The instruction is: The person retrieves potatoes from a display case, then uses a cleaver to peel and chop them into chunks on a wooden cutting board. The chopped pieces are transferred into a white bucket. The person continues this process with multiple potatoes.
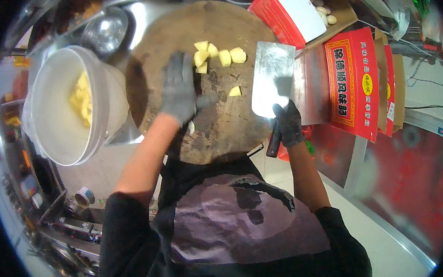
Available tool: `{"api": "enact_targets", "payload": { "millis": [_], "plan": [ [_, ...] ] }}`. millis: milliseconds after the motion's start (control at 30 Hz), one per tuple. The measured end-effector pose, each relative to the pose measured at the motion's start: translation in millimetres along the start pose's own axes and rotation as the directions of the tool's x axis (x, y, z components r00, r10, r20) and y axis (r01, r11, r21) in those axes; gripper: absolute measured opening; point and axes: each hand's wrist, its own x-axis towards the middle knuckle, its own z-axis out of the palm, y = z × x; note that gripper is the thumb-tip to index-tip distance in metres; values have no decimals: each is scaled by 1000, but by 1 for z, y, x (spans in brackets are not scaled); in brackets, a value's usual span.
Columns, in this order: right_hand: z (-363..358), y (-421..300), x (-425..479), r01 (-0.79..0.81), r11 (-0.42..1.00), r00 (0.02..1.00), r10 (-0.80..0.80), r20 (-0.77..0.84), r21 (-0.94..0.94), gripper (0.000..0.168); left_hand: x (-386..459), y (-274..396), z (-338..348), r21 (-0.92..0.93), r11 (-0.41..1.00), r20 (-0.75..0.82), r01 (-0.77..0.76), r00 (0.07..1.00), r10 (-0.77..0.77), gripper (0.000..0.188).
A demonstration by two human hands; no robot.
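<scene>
My left hand (178, 89), in a dark grey glove, is flat over the round wooden chopping block (208, 26). Its fingers point away from me, the thumb is spread, and I see nothing in it. Close to its fingertips lies a cluster of pale yellow chunks (201, 57), probably potato. One separate chunk (234, 91) rests nearer the middle of the block. My right hand (290, 123), also gloved, grips a cleaver (273, 74) where blade meets dark handle. The broad blade is at the block's right side, its face towards the camera. A small white scrap (191, 127) lies beside my left wrist.
Left of the block stands a whitish plastic bucket (52, 101) with yellow pieces (82, 98) inside. A steel bowl (107, 30) sits behind it. At the back right, an opened carton (293, 11) holds pale round items (327, 15). Red printed cartons (354, 85) stand at the right.
</scene>
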Motion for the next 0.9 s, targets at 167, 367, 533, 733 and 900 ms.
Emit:
{"api": "enact_targets", "payload": {
  "millis": [167, 367, 533, 733, 900],
  "plan": [
    [36, -17, 14, 131, 978, 991, -129, 23, -164, 44, 76, 29, -6, -221, 968, 9, -116, 993, 121, 91],
    [43, 25, 27, 176, 951, 982, -151, 117, -256, 40, 43, 69, 37, -214, 965, -186, -149, 976, 110, 78],
    [82, 10, 3, 127, 982, 975, -98, 199, -139, 47, 44, 67, 37, -315, 947, -281, -54, 959, -39, 54],
    [123, -46, -48, 126, 977, 961, -77, 264, -173, 44, 26, 44, -65, -270, 958, -480, -100, 876, -44, 49],
    [207, -157, -96, 334, 906, 813, -137, 566, -260, 26, 0, -4, -182, -95, 995, -743, -26, 667, -53, 45]
  ]
}}
